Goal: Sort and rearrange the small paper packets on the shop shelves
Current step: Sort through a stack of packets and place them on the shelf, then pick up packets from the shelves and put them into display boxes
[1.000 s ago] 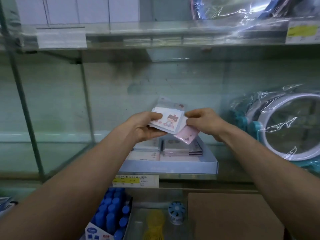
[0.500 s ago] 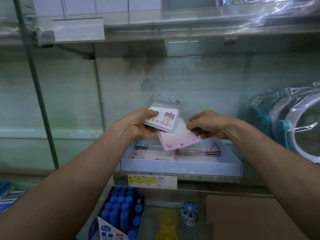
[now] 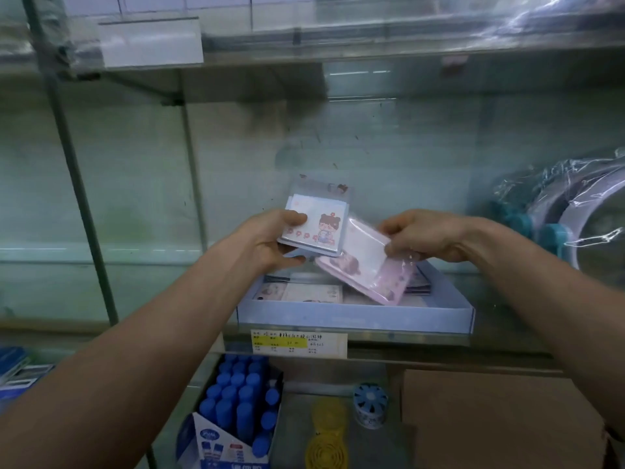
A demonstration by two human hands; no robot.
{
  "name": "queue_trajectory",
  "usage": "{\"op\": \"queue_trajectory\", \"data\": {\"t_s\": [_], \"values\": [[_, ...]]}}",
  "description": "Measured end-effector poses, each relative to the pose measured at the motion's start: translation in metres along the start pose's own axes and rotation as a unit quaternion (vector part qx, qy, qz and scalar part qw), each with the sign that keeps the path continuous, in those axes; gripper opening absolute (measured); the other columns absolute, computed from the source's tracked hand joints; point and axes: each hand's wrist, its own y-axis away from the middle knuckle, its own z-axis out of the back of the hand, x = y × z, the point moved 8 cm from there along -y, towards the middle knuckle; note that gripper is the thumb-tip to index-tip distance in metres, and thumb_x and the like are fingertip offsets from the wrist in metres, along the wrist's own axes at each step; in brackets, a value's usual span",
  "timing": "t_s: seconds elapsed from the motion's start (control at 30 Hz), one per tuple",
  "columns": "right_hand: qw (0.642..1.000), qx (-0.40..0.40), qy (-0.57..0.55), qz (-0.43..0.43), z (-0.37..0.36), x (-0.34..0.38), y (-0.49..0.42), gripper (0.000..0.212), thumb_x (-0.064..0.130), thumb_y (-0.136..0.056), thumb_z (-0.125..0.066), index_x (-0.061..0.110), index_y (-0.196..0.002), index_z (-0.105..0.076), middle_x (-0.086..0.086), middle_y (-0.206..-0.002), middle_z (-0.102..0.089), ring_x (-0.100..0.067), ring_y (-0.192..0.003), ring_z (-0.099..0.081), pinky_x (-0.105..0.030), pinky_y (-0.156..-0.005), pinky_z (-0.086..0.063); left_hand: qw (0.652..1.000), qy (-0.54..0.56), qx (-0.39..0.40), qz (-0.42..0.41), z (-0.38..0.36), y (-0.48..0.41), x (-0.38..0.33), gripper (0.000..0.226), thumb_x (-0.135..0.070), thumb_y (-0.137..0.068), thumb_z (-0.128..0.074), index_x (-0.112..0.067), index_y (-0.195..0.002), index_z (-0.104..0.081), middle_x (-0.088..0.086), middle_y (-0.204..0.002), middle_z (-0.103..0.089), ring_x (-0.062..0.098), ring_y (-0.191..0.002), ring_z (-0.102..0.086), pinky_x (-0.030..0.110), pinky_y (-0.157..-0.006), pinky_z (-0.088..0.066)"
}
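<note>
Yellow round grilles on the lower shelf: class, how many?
2. One yellow grille lies left of the blue round pot; the other lies in front of it. More may be hidden.

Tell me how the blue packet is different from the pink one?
The blue packet has a blue border; the pink packet is pink. The blue packet shows its cartoon girl upright; the pink packet slants down over the tray. The left hand grips the blue packet's side; the right hand pinches the pink packet's corner. Both are small and cartoon-printed.
</note>
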Motion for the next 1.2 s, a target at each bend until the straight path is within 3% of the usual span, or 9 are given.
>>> {"op": "queue_trajectory", "data": {"t_s": [0.2, 0.4, 0.47, 0.67, 0.8, 0.9, 1.03, 1.13, 1.2], "values": [[0.981, 0.039, 0.188, -0.038, -0.014, -0.014, 0.01, 0.035, 0.006, -0.093, -0.038, 0.007, -0.117, -0.063, -0.007, -0.119, -0.062, -0.024, -0.108, -0.06, -0.038, -0.096, -0.05, 1.0, 0.013, 0.006, 0.009, 0.0, 0.0, 0.007, 0.002, -0.006, -0.094, -0.054, -0.006, -0.093, -0.055, 0.015, -0.105, -0.065, 0.031, -0.104, -0.059, 0.043, -0.091, -0.049], [0.933, 0.027, 0.359, -0.02, -0.036, -0.012, 0.008, 0.024, 0.017, -0.085, -0.047, 0.014, -0.097, -0.068, -0.006, -0.103, -0.067, -0.024, -0.092, -0.063, -0.038, -0.088, -0.053, 1.0, 0.011, 0.006, 0.003, -0.004, 0.002, 0.004, 0.004, -0.006, -0.094, -0.054, -0.006, -0.09, -0.055, 0.015, -0.1, -0.065, 0.03, -0.099, -0.06, 0.041, -0.089, -0.049], [0.931, 0.003, 0.364, 0.02, -0.038, 0.001, 0.013, 0.023, 0.021, -0.089, -0.053, 0.016, -0.107, -0.067, -0.003, -0.107, -0.065, -0.021, -0.097, -0.061, -0.033, -0.088, -0.05, 1.0, 0.01, 0.008, 0.003, -0.004, 0.003, 0.004, 0.004, -0.006, -0.094, -0.053, -0.006, -0.091, -0.055, 0.015, -0.101, -0.065, 0.029, -0.096, -0.061, 0.041, -0.087, -0.05], [0.954, 0.109, 0.277, 0.042, -0.049, 0.0, 0.022, 0.022, 0.028, -0.093, -0.055, 0.022, -0.11, -0.069, 0.007, -0.108, -0.066, -0.013, -0.096, -0.06, -0.025, -0.085, -0.051, 1.0, -0.01, 0.012, 0.009, -0.005, 0.003, 0.009, 0.006, -0.003, -0.093, -0.05, -0.005, -0.091, -0.054, 0.016, -0.093, -0.064, 0.028, -0.085, -0.061, 0.041, -0.085, -0.05], [0.987, -0.062, 0.128, 0.074, -0.003, 0.008, 0.018, 0.033, 0.019, -0.094, -0.052, 0.014, -0.126, -0.059, -0.003, -0.115, -0.066, -0.013, -0.093, -0.062, -0.026, -0.082, -0.051, 0.999, -0.043, 0.028, 0.012, -0.004, 0.001, 0.013, 0.004, -0.001, -0.091, -0.053, -0.005, -0.091, -0.055, 0.015, -0.092, -0.065, 0.025, -0.084, -0.062, 0.039, -0.073, -0.052], [0.951, -0.222, 0.185, 0.11, 0.023, 0.013, 0.021, 0.06, 0.014, -0.089, -0.056, 0.018, -0.145, -0.035, -0.005, -0.142, -0.045, -0.02, -0.12, -0.051, -0.034, -0.099, -0.044, 0.997, -0.054, 0.053, 0.019, -0.008, -0.001, 0.016, 0.006, -0.001, -0.09, -0.054, -0.003, -0.095, -0.056, 0.014, -0.094, -0.065, 0.023, -0.083, -0.062, 0.035, -0.063, -0.053], [0.902, -0.291, 0.267, 0.176, 0.031, 0.031, 0.03, 0.084, 0.009, -0.082, -0.062, 0.021, -0.151, -0.015, -0.004, -0.155, -0.016, -0.025, -0.139, -0.025, -0.039, -0.111, -0.032, 0.996, -0.051, 0.077, 0.013, -0.019, 0.001, 0.009, 0.008, -0.002, -0.093, -0.049, -0.005, -0.091, -0.056, 0.012, -0.089, -0.063, 0.019, -0.075, -0.058, 0.02, -0.048, -0.052], [0.859, -0.319, 0.336, 0.219, 0.028, 0.044, 0.038, 0.077, 0.013, -0.082, -0.063, 0.022, -0.148, -0.026, -0.007, -0.156, -0.019, -0.025, -0.142, -0.021, -0.039, -0.113, -0.023, 0.996, -0.06, 0.071, 0.006, -0.025, 0.002, 0.003, 0.011, -0.001, -0.094, -0.048, -0.003, -0.086, -0.055, 0.013, -0.086, -0.06, 0.017, -0.069, -0.053, 0.016, -0.042, -0.048], [0.846, -0.282, 0.365, 0.268, 0.013, 0.05, 0.035, 0.051, 0.018, -0.087, -0.059, 0.025, -0.137, -0.048, -0.004, -0.15, -0.037, -0.022, -0.138, -0.032, -0.039, -0.11, -0.028, 0.997, -0.046, 0.068, 0.005, -0.028, 0.0, 0.002, 0.013, -0.002, -0.095, -0.048, -0.002, -0.084, -0.054, 0.013, -0.082, -0.059, 0.016, -0.066, -0.053, 0.016, -0.041, -0.047]]}}
